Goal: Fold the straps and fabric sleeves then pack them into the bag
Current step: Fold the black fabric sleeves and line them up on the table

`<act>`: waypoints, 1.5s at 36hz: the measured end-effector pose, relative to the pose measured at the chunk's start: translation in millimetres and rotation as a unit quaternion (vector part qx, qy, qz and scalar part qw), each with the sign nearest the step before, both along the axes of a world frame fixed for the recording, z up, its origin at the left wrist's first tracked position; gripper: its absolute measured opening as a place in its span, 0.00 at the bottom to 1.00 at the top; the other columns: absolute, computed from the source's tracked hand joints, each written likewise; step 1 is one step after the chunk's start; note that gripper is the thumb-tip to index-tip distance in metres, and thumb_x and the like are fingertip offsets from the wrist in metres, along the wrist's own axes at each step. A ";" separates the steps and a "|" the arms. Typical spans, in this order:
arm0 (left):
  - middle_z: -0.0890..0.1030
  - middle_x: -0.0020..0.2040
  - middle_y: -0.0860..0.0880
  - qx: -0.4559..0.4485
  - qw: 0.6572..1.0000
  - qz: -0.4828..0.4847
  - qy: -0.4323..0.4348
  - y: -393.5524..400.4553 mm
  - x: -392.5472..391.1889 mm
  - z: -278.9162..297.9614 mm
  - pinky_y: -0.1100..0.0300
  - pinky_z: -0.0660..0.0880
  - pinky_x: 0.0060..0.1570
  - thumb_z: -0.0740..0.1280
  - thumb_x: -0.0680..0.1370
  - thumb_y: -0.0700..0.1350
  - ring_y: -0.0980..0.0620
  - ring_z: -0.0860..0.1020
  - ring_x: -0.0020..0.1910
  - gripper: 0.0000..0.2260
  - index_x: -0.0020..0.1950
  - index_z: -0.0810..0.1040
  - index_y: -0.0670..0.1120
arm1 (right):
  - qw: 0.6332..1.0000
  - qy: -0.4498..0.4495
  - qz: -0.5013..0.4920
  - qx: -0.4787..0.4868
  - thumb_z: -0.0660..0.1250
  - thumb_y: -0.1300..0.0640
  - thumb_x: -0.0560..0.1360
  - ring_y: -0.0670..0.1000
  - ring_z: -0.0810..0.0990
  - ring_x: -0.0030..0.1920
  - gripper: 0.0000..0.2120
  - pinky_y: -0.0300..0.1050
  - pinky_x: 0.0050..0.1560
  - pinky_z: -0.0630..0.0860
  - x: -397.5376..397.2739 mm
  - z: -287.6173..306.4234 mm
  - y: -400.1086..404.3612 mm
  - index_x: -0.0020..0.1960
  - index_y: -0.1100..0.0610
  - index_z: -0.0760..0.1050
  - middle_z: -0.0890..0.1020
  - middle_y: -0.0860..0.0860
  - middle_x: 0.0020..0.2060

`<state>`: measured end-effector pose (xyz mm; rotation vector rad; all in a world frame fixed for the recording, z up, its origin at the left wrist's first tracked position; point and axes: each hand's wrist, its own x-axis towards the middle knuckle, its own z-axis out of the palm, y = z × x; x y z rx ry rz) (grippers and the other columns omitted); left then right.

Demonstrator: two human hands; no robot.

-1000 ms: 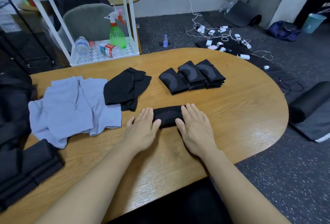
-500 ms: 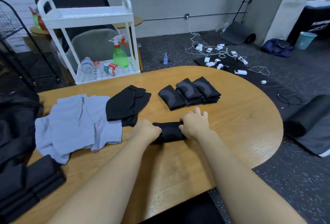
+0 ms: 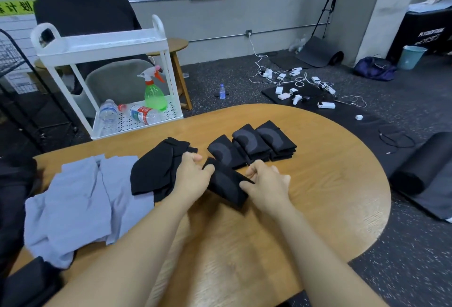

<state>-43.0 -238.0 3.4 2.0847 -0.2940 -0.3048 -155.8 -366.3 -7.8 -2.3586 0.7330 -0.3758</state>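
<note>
A folded black fabric sleeve (image 3: pixel 227 184) is held just above the wooden table (image 3: pixel 318 184). My left hand (image 3: pixel 193 177) grips its left end and my right hand (image 3: pixel 265 183) grips its right end. Right behind it lie three folded black sleeves (image 3: pixel 252 144) in a row. A loose black sleeve (image 3: pixel 156 167) sits to the left, partly on the light blue fabric pieces (image 3: pixel 80 204). A black bag (image 3: pixel 14 184) shows at the left edge. More folded black fabric (image 3: pixel 27 287) lies at the near left corner.
A white cart (image 3: pixel 102 45) with a green spray bottle (image 3: pixel 154 94) and water bottles stands behind the table. A person in black sits beyond it. Chargers and cables (image 3: pixel 298 84) lie on the floor; a rolled black mat (image 3: pixel 420 169) is on the right.
My hands went from pressing flat on the sleeve to gripping its ends and lifting it off the table, moving it toward the folded row. The camera tilted upward.
</note>
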 end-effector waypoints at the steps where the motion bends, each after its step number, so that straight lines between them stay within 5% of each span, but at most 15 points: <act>1: 0.75 0.51 0.49 -0.004 1.000 0.002 -0.012 -6.0 6.8 5.8 0.57 0.69 0.46 0.68 0.78 0.46 0.52 0.74 0.47 0.15 0.62 0.67 0.47 | 1.000 -0.025 -0.006 -0.009 0.67 0.51 0.76 0.46 0.68 0.52 0.07 0.45 0.49 0.55 4.6 2.3 -1.0 0.50 0.47 0.69 0.74 0.42 0.39; 8: 0.77 0.47 0.55 0.053 0.988 -0.045 -0.140 -53.6 56.6 26.2 0.54 0.73 0.50 0.64 0.80 0.44 0.52 0.74 0.47 0.02 0.50 0.73 0.51 | 0.987 -0.088 -0.047 -0.127 0.66 0.50 0.78 0.48 0.63 0.51 0.05 0.46 0.58 0.55 43.0 3.1 -14.0 0.50 0.48 0.71 0.75 0.47 0.43; 11: 0.79 0.50 0.55 0.055 0.984 -0.079 -0.151 -72.7 78.0 20.8 0.53 0.74 0.52 0.63 0.80 0.41 0.52 0.76 0.51 0.08 0.46 0.75 0.55 | 0.972 -0.108 -0.068 -0.197 0.73 0.53 0.72 0.52 0.72 0.47 0.08 0.48 0.52 0.55 60.3 -3.8 -20.0 0.43 0.51 0.74 0.71 0.44 0.33; 15: 0.80 0.51 0.55 0.061 0.983 -0.114 -0.130 -92.6 102.1 8.9 0.58 0.72 0.51 0.59 0.82 0.39 0.53 0.76 0.51 0.14 0.46 0.78 0.56 | 0.952 -0.130 -0.117 -0.252 0.81 0.55 0.63 0.51 0.65 0.42 0.14 0.49 0.46 0.57 78.3 -12.8 -30.6 0.35 0.51 0.74 0.58 0.44 0.27; 19: 0.80 0.53 0.55 0.064 0.982 -0.138 -0.115 -101.6 116.9 -4.7 0.60 0.71 0.54 0.57 0.82 0.38 0.54 0.76 0.53 0.16 0.47 0.79 0.55 | 0.946 -0.085 -0.102 -0.294 0.78 0.52 0.66 0.53 0.74 0.39 0.12 0.50 0.50 0.59 89.0 -27.1 -40.1 0.35 0.51 0.75 0.68 0.45 0.23; 23: 0.81 0.54 0.60 0.092 0.979 -0.145 -0.108 -98.3 131.0 -28.6 0.49 0.73 0.62 0.56 0.82 0.43 0.51 0.76 0.59 0.22 0.40 0.78 0.68 | 0.931 -0.075 -0.093 -0.346 0.66 0.50 0.74 0.52 0.73 0.40 0.11 0.52 0.52 0.61 93.8 -40.5 -46.1 0.34 0.51 0.75 0.72 0.45 0.25; 26: 0.79 0.56 0.61 0.105 0.972 -0.177 -0.110 -96.4 128.2 -34.0 0.49 0.66 0.68 0.55 0.83 0.42 0.53 0.74 0.62 0.19 0.47 0.78 0.65 | 0.921 -0.081 -0.086 -0.370 0.58 0.48 0.76 0.53 0.72 0.41 0.16 0.53 0.52 0.62 96.5 -44.1 -47.7 0.33 0.51 0.76 0.73 0.47 0.30; 29: 0.75 0.64 0.58 0.118 0.969 -0.181 -0.121 -95.9 122.1 -35.1 0.56 0.55 0.65 0.55 0.84 0.43 0.54 0.68 0.68 0.15 0.58 0.79 0.58 | 0.920 -0.096 -0.087 -0.371 0.58 0.48 0.76 0.52 0.68 0.43 0.17 0.53 0.52 0.62 95.4 -47.5 -48.8 0.33 0.52 0.76 0.72 0.49 0.35; 32: 0.68 0.72 0.55 0.107 0.968 -0.192 -0.121 -90.2 115.9 -29.8 0.51 0.50 0.67 0.56 0.84 0.46 0.52 0.61 0.74 0.14 0.63 0.77 0.57 | 0.917 -0.118 -0.089 -0.371 0.60 0.49 0.77 0.52 0.68 0.46 0.16 0.52 0.53 0.62 91.5 -43.9 -48.0 0.35 0.52 0.78 0.74 0.49 0.38; 36: 0.64 0.76 0.55 0.094 0.956 -0.215 -0.174 -75.7 100.0 -18.7 0.52 0.47 0.69 0.54 0.83 0.52 0.55 0.58 0.75 0.17 0.69 0.74 0.55 | 0.920 -0.141 -0.053 -0.361 0.59 0.52 0.77 0.55 0.76 0.54 0.13 0.53 0.58 0.63 84.5 -32.4 -44.1 0.48 0.54 0.81 0.80 0.51 0.48; 40: 0.62 0.77 0.55 0.126 0.929 -0.256 -0.234 -56.7 87.4 -25.1 0.61 0.44 0.68 0.47 0.78 0.57 0.60 0.56 0.76 0.26 0.74 0.69 0.55 | 0.939 -0.053 0.012 -0.338 0.54 0.49 0.77 0.60 0.73 0.66 0.21 0.59 0.66 0.60 80.3 -33.6 -40.9 0.62 0.55 0.78 0.78 0.55 0.62; 45: 0.52 0.80 0.56 0.207 0.895 -0.323 -0.227 -46.8 74.2 -42.1 0.60 0.32 0.71 0.40 0.79 0.60 0.63 0.44 0.77 0.30 0.79 0.58 0.53 | 0.944 0.064 0.036 -0.321 0.50 0.48 0.77 0.62 0.76 0.64 0.25 0.61 0.67 0.57 76.4 -48.0 -42.0 0.59 0.55 0.81 0.79 0.58 0.62; 54: 0.49 0.80 0.54 0.229 0.890 -0.322 -0.227 -38.5 64.2 -28.6 0.55 0.32 0.73 0.44 0.85 0.54 0.61 0.43 0.78 0.23 0.80 0.53 0.52 | 0.940 0.053 0.042 -0.334 0.50 0.50 0.76 0.61 0.77 0.63 0.24 0.61 0.67 0.56 76.1 -43.4 -40.3 0.58 0.58 0.81 0.80 0.60 0.60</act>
